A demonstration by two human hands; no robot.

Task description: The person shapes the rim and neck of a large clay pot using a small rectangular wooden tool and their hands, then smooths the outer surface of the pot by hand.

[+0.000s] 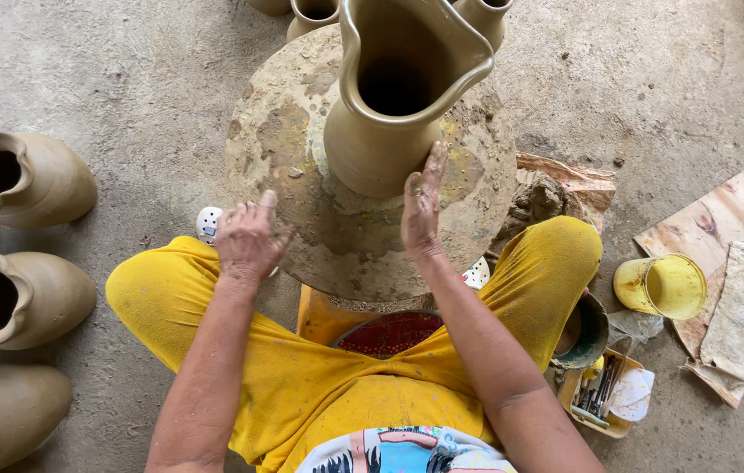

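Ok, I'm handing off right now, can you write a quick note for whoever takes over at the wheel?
Left hand: open, resting on the near rim of the round wheel.
Right hand: open, flat against the lower right side of the clay pitcher, holding nothing.
Pitcher stands upright on the wheel, spout formed.
Three similar pitchers sit on the floor at left.
Yellow cup and tool tray at right.
Left: pitcher not yet off the wheel.

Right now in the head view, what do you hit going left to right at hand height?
Unfired clay jugs on the floor → left hand on the round wheel board → tall clay pitcher → right hand against it → yellow cup → wood scraps.
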